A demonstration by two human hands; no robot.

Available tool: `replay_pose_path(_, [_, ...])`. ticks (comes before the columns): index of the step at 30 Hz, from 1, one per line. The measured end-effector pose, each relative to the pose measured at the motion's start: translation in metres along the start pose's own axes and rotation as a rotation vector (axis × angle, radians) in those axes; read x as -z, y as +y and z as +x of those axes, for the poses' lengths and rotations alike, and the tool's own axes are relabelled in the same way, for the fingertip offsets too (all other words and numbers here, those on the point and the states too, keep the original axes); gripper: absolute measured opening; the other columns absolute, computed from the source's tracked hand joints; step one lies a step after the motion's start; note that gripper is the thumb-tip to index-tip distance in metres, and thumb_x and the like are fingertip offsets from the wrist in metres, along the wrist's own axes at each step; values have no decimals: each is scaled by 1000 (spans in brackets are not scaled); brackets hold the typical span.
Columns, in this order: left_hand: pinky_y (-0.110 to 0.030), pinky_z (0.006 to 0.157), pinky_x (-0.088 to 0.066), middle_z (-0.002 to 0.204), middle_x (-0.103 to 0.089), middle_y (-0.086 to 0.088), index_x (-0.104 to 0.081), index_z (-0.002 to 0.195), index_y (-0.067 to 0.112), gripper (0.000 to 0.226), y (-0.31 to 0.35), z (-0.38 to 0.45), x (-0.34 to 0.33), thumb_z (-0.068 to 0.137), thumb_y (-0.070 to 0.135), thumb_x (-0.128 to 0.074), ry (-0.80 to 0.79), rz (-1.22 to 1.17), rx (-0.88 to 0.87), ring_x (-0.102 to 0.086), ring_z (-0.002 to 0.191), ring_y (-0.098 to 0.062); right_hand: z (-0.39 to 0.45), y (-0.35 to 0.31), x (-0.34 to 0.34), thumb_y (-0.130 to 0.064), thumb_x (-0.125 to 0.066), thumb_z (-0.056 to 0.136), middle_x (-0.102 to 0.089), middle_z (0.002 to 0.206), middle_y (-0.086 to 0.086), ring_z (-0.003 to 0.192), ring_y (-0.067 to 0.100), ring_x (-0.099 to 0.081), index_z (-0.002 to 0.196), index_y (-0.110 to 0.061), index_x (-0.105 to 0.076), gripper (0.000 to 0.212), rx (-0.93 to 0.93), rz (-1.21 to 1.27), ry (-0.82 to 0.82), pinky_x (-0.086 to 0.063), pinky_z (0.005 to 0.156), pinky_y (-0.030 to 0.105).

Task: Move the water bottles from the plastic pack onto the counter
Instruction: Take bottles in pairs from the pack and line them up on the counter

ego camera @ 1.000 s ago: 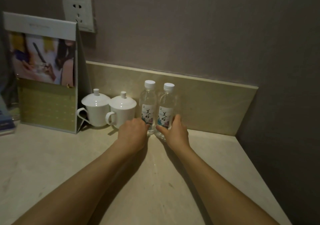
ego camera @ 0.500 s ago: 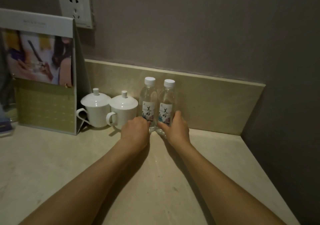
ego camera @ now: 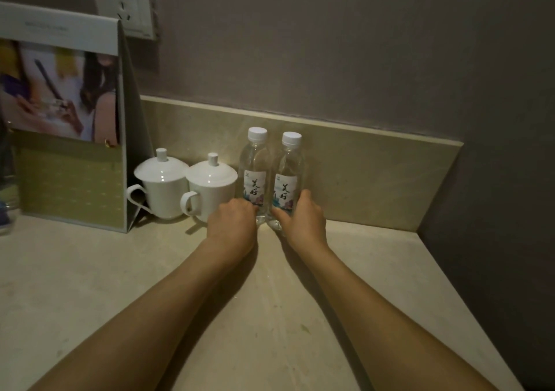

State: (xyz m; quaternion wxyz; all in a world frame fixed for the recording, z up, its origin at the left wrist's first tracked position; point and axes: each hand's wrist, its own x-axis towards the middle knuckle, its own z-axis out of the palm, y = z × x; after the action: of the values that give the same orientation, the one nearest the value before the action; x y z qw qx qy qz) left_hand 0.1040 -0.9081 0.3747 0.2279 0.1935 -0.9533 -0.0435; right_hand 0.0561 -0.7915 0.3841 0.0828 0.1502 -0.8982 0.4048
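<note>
Two water bottles stand side by side on the worktop, close to the low stone strip along the back wall. The left bottle and the right bottle are upright, have white caps, and touch or nearly touch each other.

The left hand is at the bottom of the left bottle. Its fingers curl toward the bottle, but the back of the hand hides them, so it is hard to tell if they really grip it. The right hand is wrapped around the bottom of the right bottle, with the thumb in front and the fingers round the far side. Both hands hide the bases of the bottles.

Just left of the bottles are two white cups with lids, the near cup and the far cup. The left hand covers part of the near cup's bottom. Beside them stands a folded card stand with a blurry picture on it. Its left side is cut off by the edge. A wall socket sits above it, cut off at the top. Something dim at the far left edge is too dark to make out.
</note>
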Motion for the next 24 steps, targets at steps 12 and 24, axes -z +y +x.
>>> replay_pose_path(12, [-33, 60, -40, 96, -68, -11, -67, 100, 10, 27, -5, 1, -4, 99, 30, -48, 38, -45, -2, -67, 86, -31, -1, -2, -1, -38, -71, 84, -61, 121, 14, 109, 35, -60, 112, -10, -46, 47, 1, -22, 8, -51, 83, 43])
replay_pose_path(24, [-32, 60, -41, 94, -67, -11, -65, 100, 9, 31, -7, 2, -2, 99, 33, -46, 4, -105, 17, -66, 85, -30, -2, -6, -2, -35, -66, 88, -59, 125, 16, 113, 36, -58, 116, -7, -46, 45, -23, -42, -12, -44, 78, 35])
